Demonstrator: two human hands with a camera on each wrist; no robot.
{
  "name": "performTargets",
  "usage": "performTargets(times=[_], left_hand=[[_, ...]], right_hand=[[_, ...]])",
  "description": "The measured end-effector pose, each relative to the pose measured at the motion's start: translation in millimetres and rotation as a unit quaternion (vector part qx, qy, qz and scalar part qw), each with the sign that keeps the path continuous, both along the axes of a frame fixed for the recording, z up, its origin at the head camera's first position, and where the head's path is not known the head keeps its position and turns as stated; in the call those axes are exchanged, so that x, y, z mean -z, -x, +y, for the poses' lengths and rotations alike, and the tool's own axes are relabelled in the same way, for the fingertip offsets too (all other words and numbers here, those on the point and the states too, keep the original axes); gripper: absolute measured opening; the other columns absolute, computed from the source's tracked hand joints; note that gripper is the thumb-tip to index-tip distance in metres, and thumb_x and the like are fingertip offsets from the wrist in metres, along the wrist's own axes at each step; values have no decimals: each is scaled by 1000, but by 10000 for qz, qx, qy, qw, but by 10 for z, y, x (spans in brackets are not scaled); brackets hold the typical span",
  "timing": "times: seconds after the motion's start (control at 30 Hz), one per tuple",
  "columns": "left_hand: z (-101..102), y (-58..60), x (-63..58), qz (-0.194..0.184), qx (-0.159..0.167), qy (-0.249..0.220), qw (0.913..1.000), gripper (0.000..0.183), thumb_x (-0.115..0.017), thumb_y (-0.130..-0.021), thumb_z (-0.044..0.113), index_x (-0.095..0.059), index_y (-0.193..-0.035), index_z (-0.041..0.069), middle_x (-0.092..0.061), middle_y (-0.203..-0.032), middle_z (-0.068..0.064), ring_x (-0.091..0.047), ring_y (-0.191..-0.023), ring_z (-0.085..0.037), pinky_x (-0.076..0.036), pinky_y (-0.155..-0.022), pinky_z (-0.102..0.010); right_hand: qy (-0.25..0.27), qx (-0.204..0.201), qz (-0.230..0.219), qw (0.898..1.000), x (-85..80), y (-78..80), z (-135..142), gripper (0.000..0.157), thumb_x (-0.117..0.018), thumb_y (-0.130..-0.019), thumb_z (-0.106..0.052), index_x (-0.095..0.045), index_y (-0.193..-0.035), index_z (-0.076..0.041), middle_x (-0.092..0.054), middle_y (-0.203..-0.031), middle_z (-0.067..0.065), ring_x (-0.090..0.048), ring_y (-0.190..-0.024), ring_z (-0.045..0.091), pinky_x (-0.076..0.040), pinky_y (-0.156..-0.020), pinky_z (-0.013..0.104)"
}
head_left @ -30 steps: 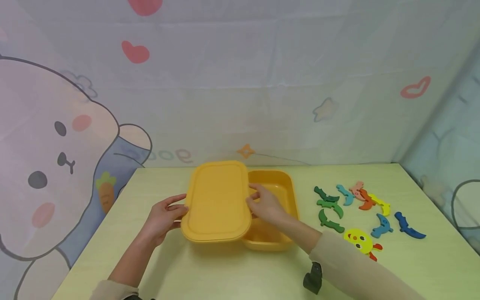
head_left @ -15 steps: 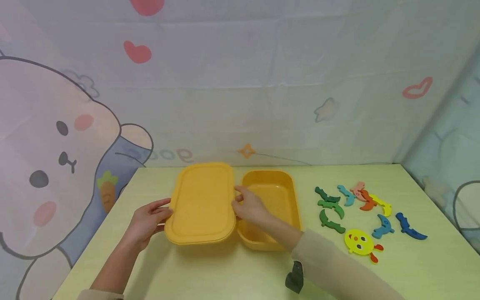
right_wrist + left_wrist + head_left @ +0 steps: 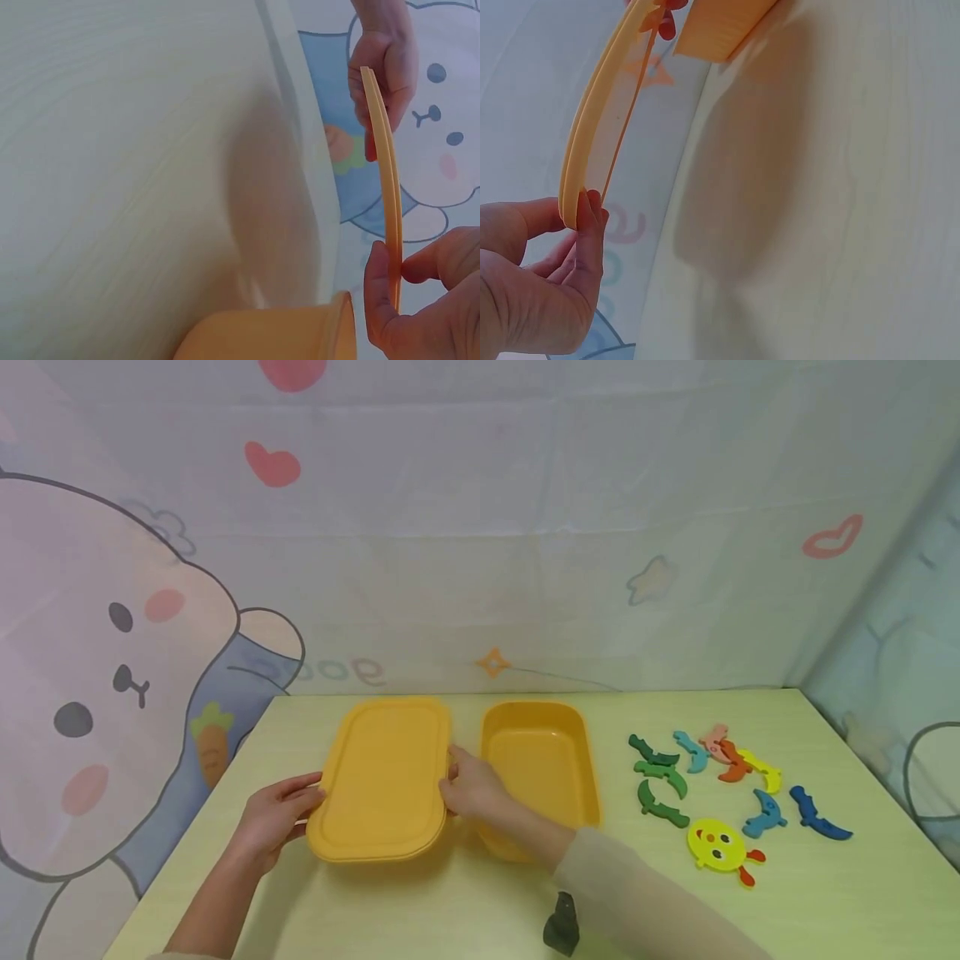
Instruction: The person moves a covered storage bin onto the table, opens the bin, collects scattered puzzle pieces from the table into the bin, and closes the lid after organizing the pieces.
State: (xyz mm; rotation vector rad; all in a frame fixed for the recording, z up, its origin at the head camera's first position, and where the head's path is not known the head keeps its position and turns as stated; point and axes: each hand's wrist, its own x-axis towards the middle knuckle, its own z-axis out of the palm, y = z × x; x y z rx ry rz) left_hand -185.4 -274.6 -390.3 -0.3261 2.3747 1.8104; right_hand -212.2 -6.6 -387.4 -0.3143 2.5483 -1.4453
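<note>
A person's bare hands carry a yellow lid (image 3: 381, 785) above a pale table (image 3: 420, 914), with a yellow box (image 3: 540, 760) standing at the lid's three o'clock. One second earlier the lid covered the box's nine-o'clock side; it has since shifted toward nine o'clock and slightly toward six, leaving a gap through which the box's whole near-side rim line appears apart from it. The left hand (image 3: 272, 820) pinches the lid's nine-o'clock edge, the right hand (image 3: 477, 789) its three-o'clock edge, the two well apart; the lid's shadow falls on the tabletop below. The box stays in place, open at the top, its smooth floor in view, while the right forearm (image 3: 536, 835) crosses its near end. Unmoved at the box's three o'clock lie curved toy pieces in green, pink, orange, yellow and blue, among them a dark blue piece (image 3: 819, 814) farthest out. At four o'clock from the box, a round yellow face piece (image 3: 717, 845) with red-tipped feelers, partly hidden by the sleeve (image 3: 630, 893) a second ago, now shows whole.
</note>
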Motion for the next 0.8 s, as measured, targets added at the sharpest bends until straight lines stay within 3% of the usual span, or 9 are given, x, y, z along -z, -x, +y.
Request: performTargets(times=[0.33, 0.43, 0.6, 0.8], left_hand=[[-138, -31, 131, -150, -102, 263, 9995, 52, -59, -90, 18, -42, -135, -3, -66, -97, 9, -58, -77, -5, -55, -68, -25], [-165, -44, 177, -143, -136, 358, 9992, 51, -59, -90, 17, -43, -134, -3, -65, -98, 7, -57, -76, -5, -54, -67, -24], [-194, -73, 218, -131, -202, 526, 9983, 50, -60, -89, 16, -45, -132, -5, -63, -95, 6, -56, -75, -4, -54, -65, -24], [-227, -95, 258, -170, -279, 665, 9973, 49, -61, -88, 15, -47, -130, -5, -61, -93, 5, -57, -73, -4, -55, -64, -25]], right_hand=[[-294, -178, 402, 9986, 116, -38, -143, 57, -53, -87, -4, -31, -138, 9, -62, -78, 7, -58, -48, 13, -46, -43, 22], [-512, -232, 651, 9963, 140, -46, -176, 50, -53, -85, -3, -39, -131, 11, -59, -72, 8, -56, -50, 14, -45, -45, 23], [-1070, -204, 1019, 9888, 169, -87, -236, 37, -55, -82, -5, -51, -115, 10, -57, -87, 18, -53, -72, 22, -47, -61, 31], [-1380, -187, 905, 9861, 222, -160, -316, 52, -55, -85, -8, -41, -130, 12, -53, -107, 24, -54, -78, 25, -50, -66, 35]])
